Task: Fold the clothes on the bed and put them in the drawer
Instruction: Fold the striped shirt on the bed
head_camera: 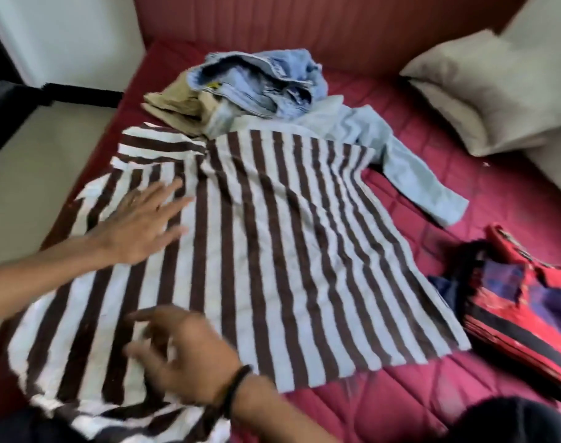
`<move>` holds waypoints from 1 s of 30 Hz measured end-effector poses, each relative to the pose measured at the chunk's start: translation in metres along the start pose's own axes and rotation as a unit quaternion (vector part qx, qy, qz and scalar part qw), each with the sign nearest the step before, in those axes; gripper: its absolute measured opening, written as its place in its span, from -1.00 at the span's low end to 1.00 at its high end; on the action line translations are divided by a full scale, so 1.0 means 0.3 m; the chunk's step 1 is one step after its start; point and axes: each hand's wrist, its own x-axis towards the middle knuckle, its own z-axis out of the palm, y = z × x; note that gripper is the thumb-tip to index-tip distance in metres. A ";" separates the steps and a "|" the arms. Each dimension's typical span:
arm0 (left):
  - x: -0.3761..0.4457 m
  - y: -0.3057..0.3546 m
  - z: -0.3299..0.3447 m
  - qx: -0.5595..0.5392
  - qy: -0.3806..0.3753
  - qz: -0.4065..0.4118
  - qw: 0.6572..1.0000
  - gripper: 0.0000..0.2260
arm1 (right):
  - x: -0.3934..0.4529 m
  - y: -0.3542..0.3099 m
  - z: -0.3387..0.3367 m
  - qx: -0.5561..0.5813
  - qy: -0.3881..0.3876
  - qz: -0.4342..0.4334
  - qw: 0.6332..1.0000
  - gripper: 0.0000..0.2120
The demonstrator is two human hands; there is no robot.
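Pillow [484,91]: pale beige, it lay at the far right of the mattress, leaning up toward the wall; creased and plump.
Headboard [320,24]: dark red, ribbed with upright padded channels; it ran across the top of the view.
Wall [74,36]: plain white at the upper left; another pale stretch showed at the upper right behind the pillow.
Floor [33,174]: light beige, left of the mattress edge.
Dark bar [81,92]: black, low along the left wall where it met the floor; too blurred to identify.
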 end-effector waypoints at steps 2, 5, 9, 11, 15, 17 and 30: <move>-0.149 0.063 0.027 -0.039 -0.046 0.034 0.998 -0.40 | -0.132 0.136 -0.190 -0.076 0.092 0.013 0.993 -0.79; -0.438 0.098 0.109 0.010 -0.040 0.034 0.999 -0.36 | -0.372 0.316 -0.513 -0.236 0.046 0.072 0.968 -0.86; -0.640 -0.094 -0.003 0.007 -0.079 0.027 0.996 -0.49 | -0.576 0.517 -0.759 -0.422 -0.103 0.148 0.889 -0.37; -0.766 -0.183 -0.107 0.031 -0.138 0.025 0.990 -0.24 | -0.575 0.611 -0.763 -0.425 -0.038 -0.002 0.904 -0.48; -0.763 0.005 -0.265 0.102 -0.338 -0.034 0.935 -0.34 | -0.606 0.872 -0.828 -0.419 -0.060 0.021 0.906 -0.30; -0.715 0.112 -0.266 0.118 -0.290 -0.024 0.949 -0.48 | -0.609 1.006 -0.883 -0.456 -0.081 0.056 0.885 -0.25; -0.598 0.138 -0.201 0.141 -0.366 -0.067 0.917 -0.72 | -0.714 0.577 -0.849 -0.533 -0.136 0.221 0.805 -0.86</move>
